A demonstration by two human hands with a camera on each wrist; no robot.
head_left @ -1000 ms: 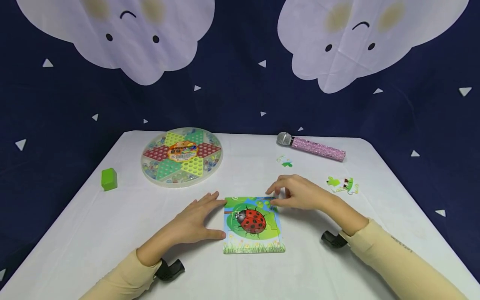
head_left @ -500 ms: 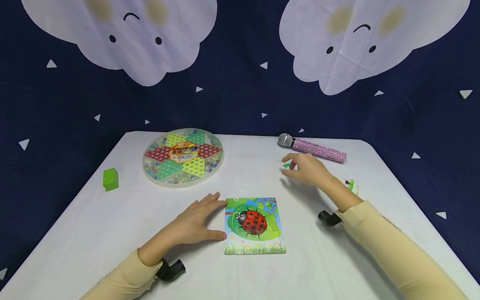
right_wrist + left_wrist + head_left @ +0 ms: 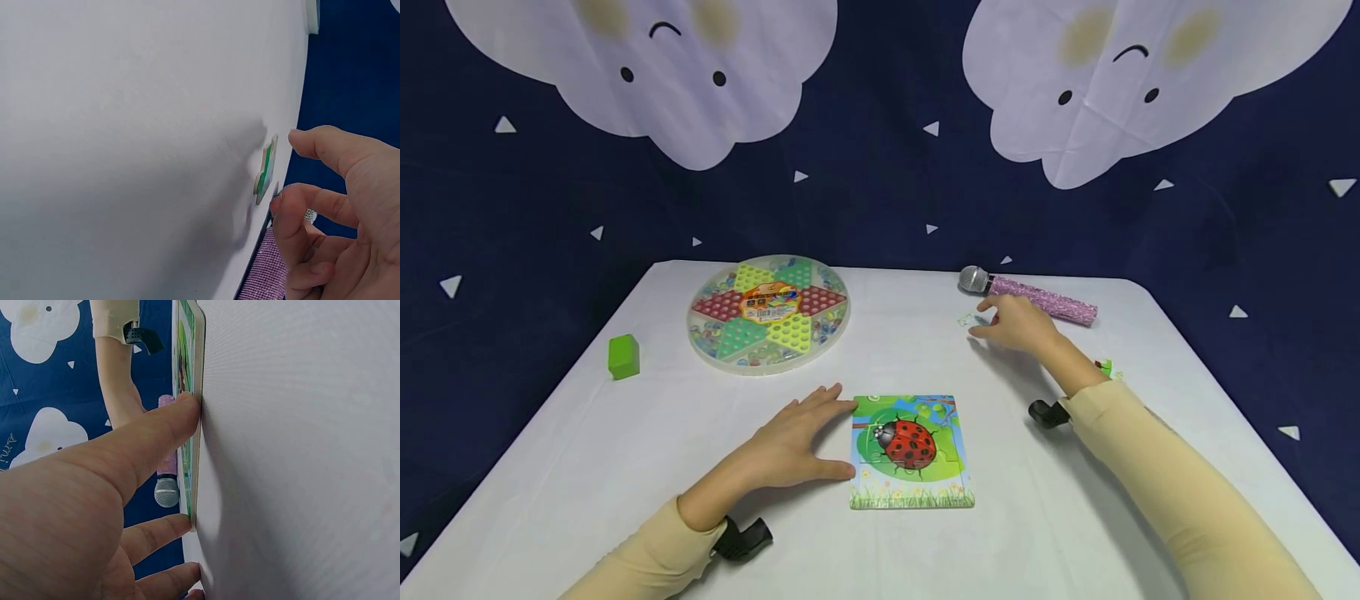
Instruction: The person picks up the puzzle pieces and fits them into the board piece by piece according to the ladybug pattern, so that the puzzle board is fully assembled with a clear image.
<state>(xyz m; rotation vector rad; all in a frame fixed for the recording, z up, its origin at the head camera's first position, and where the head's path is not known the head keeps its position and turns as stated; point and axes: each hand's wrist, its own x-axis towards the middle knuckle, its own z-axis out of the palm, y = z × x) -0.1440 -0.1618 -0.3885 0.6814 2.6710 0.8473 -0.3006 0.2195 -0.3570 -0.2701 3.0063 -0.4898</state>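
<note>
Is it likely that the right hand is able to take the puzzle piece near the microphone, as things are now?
Probably yes. The right hand is close to the puzzle piece, and nothing seems to stand between them; the microphone lies farther back.

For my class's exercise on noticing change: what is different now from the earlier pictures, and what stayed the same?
The right hand has moved from the far right corner of the ladybug puzzle forward to the loose piece near the microphone; no grip on it shows yet. The left hand still touches the puzzle's left edge; puzzle, microphone, green block and round game stayed put.
</note>
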